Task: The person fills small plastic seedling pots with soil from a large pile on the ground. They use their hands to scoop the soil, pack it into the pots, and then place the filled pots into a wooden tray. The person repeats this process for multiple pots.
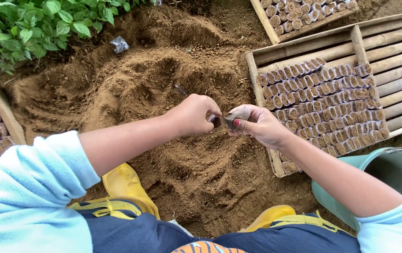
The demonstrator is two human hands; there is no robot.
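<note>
Soil mound (163,89) below; right hand (257,125) pinches small bag (235,117), left hand (194,115) seemingly clenched.

Crumpled packet (119,44): small, clear-grey plastic, lying on the soil near the green plants.
Labels, signs, screens: no others can be seen.
</note>
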